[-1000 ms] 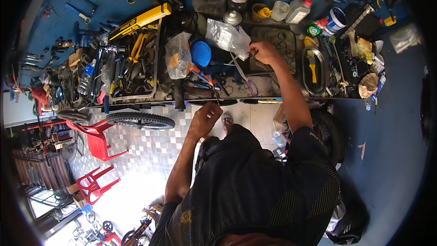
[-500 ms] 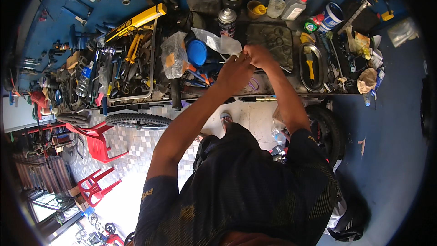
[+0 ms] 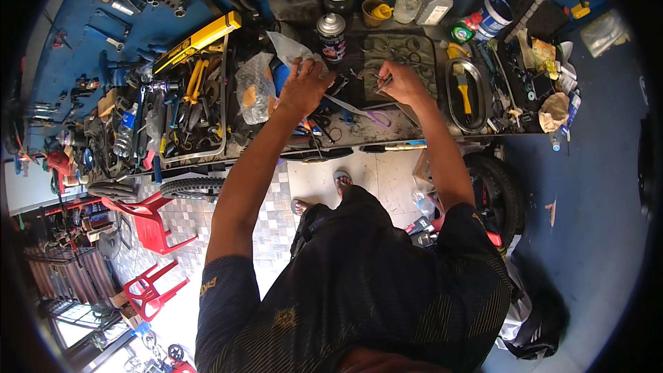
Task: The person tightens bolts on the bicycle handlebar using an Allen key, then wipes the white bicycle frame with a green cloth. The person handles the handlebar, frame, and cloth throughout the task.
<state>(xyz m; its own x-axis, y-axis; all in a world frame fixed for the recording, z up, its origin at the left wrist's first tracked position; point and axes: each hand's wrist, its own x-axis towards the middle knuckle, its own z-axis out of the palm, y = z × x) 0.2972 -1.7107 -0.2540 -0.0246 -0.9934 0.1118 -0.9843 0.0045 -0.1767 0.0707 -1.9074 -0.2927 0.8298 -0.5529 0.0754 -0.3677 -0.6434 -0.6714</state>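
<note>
My left hand (image 3: 304, 86) reaches over the cluttered workbench (image 3: 387, 144) and grips a clear plastic bag (image 3: 290, 48) beside a grey spray can (image 3: 331, 34). My right hand (image 3: 400, 83) rests on a dark tray (image 3: 400, 52) and pinches a small metal part; which kind of part is too small to tell. Scissors with purple handles (image 3: 369, 116) lie between the two hands.
A yellow level (image 3: 197, 41) and a tray of hand tools (image 3: 193, 110) sit at the left. Bottles, tins and a yellow-handled tool (image 3: 464, 93) stand at the right. Bicycle tyres (image 3: 193, 188) lie under the bench. Red plastic chairs (image 3: 148, 221) stand on the tiled floor.
My left hand rose from below the bench edge, joined the right over the bench, then moved left onto the plastic bag. My right hand stayed on the dark tray.
</note>
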